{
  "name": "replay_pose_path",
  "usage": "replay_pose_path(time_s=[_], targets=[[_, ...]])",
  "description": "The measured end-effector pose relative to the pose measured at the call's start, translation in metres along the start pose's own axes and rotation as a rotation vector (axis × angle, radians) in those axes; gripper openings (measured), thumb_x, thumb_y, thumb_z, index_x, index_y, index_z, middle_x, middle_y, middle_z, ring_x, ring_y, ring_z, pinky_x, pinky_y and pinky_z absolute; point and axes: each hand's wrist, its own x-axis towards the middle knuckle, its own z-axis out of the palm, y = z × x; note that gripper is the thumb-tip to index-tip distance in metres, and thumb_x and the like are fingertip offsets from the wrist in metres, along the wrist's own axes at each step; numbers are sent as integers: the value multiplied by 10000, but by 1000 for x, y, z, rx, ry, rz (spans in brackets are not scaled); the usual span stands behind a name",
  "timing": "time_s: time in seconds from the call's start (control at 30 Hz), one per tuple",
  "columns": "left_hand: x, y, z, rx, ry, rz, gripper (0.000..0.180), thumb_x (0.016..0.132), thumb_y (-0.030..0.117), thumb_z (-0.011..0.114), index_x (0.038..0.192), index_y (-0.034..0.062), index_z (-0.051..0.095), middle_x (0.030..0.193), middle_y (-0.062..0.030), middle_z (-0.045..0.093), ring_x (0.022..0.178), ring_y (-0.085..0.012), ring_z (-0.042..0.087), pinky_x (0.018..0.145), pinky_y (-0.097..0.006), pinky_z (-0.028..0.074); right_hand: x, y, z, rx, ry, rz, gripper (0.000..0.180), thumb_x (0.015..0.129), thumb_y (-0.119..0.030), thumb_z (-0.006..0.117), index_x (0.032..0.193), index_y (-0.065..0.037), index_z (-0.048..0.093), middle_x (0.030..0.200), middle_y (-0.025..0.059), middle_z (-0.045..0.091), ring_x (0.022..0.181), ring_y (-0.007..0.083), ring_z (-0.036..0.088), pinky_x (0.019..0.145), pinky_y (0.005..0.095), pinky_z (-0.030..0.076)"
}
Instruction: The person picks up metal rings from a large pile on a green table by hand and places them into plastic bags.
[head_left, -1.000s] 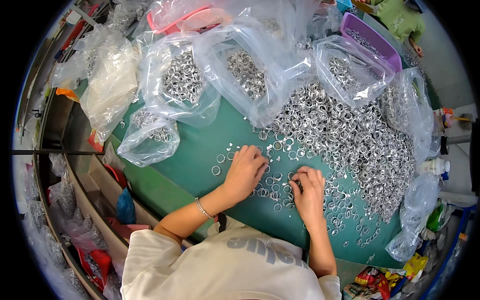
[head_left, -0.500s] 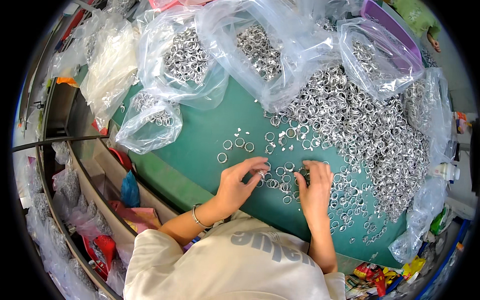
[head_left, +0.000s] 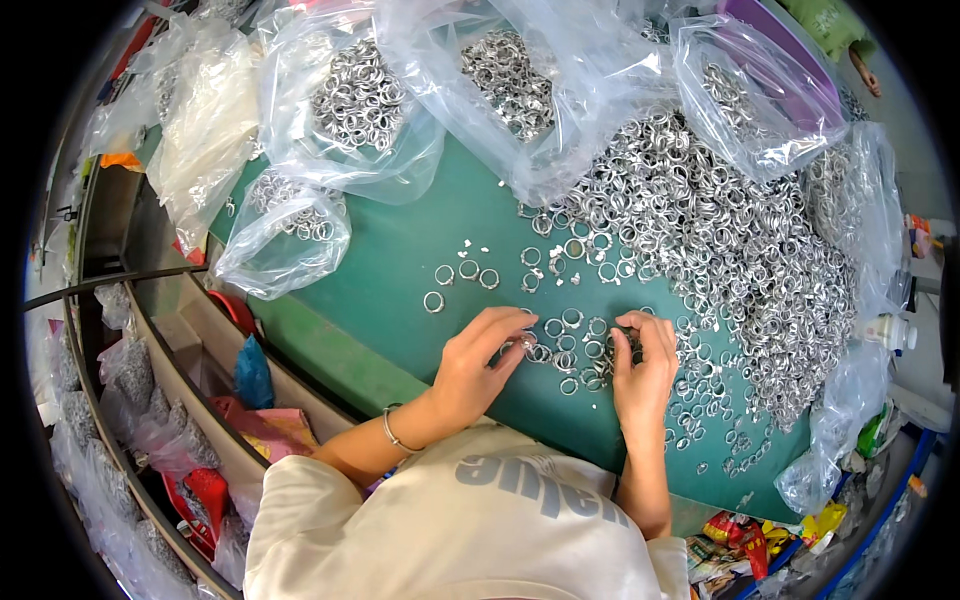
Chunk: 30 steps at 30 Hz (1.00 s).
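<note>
My left hand [head_left: 482,357] is curled over the green tabletop, thumb and fingers closing on a small silvery metal ring [head_left: 524,341] at the tips. To its right, my right hand [head_left: 645,372] has its fingers bent and the thumb drawn up close to them; whatever is between them is hidden. Several loose metal rings [head_left: 565,343] lie spread out between the two hands. A small group of rings [head_left: 469,269] with tiny bits sits beyond the left hand. Past the right hand rises a large heap of similar rings [head_left: 720,210].
Clear plastic bags holding rings stand along the far side: a small one [head_left: 325,258], a larger one [head_left: 425,165] and others. A purple bin [head_left: 790,45] is behind the heap. At left are compartments [head_left: 185,335] with a blue bag [head_left: 253,375]. Another person's arm [head_left: 866,75] shows far right.
The whole view has shifted slightly. My right hand has moved a little right and its thumb has come nearer the fingers. My left hand stays closed on the ring.
</note>
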Motion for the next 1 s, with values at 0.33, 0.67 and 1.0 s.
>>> replay_pose_path(time_s=[0.33,0.67,1.0], targets=[[-6,0,-4,78,-71,-35,211,722,-62,637,918,15,618,775,-98,582,598,-211,560,534,-289,457,6,-7,5,-257,-81,-76,126,703,-23,656,808,-47,590,849,60,544,806,240,479,693,346,316],[-13,-3,-32,210,-21,-189,178,771,-55,593,934,18,608,829,-91,547,543,-186,518,499,-281,421,-5,-18,-3,-189,-110,-98,169,723,-51,665,881,-44,603,897,66,560,836,242,492,718,357,329],[-23,-10,-40,242,72,-168,201,719,-76,628,895,18,598,829,-85,539,628,-228,536,558,-307,447,-12,-24,1,-196,-126,-108,158,710,-54,684,851,-47,614,866,55,563,810,234,496,707,355,329]])
